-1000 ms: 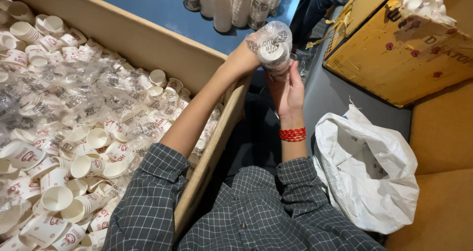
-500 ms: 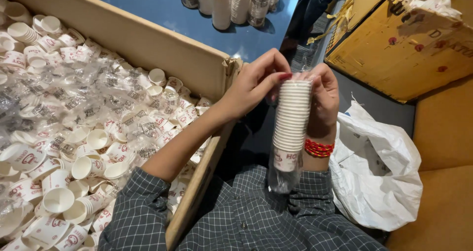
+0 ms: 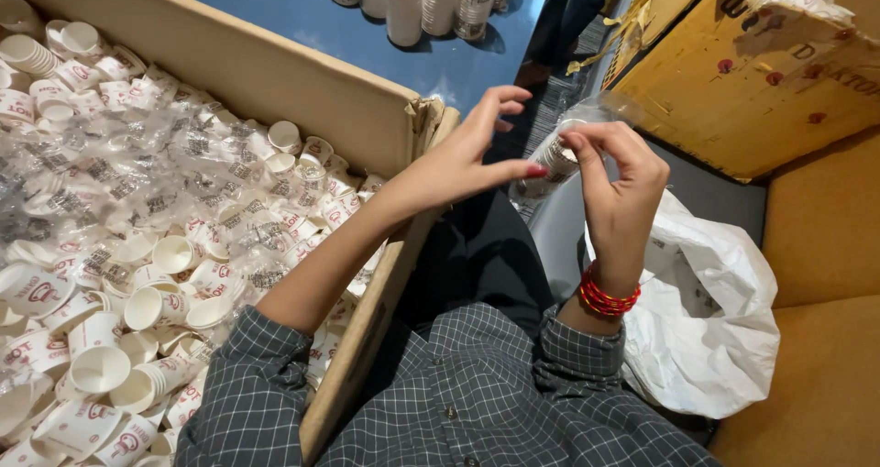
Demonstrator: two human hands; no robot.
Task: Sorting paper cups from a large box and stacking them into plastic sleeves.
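Clear plastic sleeve (image 3: 587,119) over the cup stack (image 3: 550,160): my right hand (image 3: 623,187) pinches it shut, left hand (image 3: 477,155) half-open, thumb touching. I reckon sealing; next needs a steady twist.

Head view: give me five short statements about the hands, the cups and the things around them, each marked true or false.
1. The right hand holds a stack of cups in clear plastic wrap. True.
2. The left hand is down inside the cardboard box. False: it is raised beside the stack, fingers spread.
3. The box is full of loose paper cups. True.
4. A red bracelet is on the left wrist. False: it is on the right wrist.
5. A white plastic bag lies to the person's right. True.
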